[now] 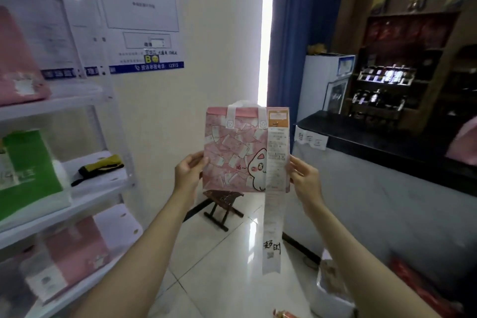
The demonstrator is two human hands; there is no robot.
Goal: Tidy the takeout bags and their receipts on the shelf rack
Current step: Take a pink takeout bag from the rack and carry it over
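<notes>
On my left I see a white shelf rack (pixel 77 204). Its upper shelf carries a pink bag (pixel 18 70). The middle shelf carries a green bag (pixel 28 170) and, beside it, a folded black-and-yellow item (pixel 99 169). The lower shelf carries another pink bag (pixel 69 255), lying tilted.
</notes>
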